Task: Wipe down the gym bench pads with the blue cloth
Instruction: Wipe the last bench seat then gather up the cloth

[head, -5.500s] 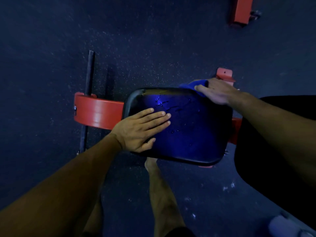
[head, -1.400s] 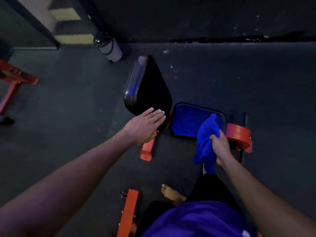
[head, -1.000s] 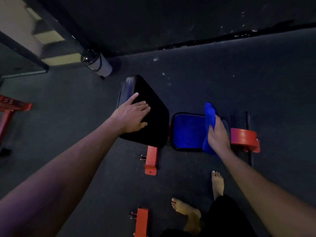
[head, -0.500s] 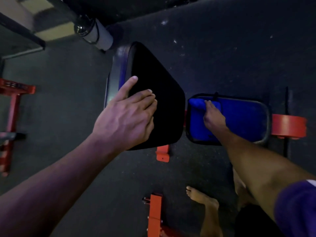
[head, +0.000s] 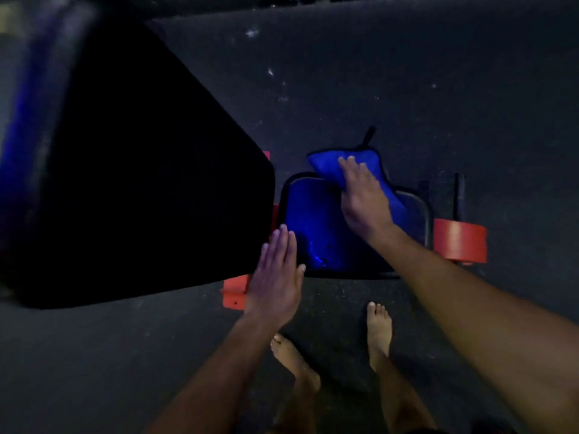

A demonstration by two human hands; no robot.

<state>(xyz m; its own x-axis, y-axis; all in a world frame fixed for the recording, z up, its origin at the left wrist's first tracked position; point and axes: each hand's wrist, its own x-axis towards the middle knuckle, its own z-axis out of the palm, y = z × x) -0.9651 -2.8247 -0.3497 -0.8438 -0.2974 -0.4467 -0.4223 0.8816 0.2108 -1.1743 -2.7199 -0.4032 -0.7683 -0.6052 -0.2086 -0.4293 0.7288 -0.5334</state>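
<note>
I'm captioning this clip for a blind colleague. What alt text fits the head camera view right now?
Seen from above, a person's right hand presses a blue cloth on the far edge of a gym bench's seat pad, while the left hand rests flat at its near left corner. The raised back pad fills the left; bare feet stand on the dark floor.

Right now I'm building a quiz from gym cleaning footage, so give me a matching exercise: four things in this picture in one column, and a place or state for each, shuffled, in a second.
Things:
1. blue cloth
2. left hand
3. large black back pad
4. red cylindrical roller

Places or states:
A. fills the left of the view
B. beyond the right end of the small blue-lit seat pad
C. under the right hand, at the seat pad's far edge
D. flat, fingers straight, at the seat pad's near left corner

Pairs: 1-C, 2-D, 3-A, 4-B
</note>
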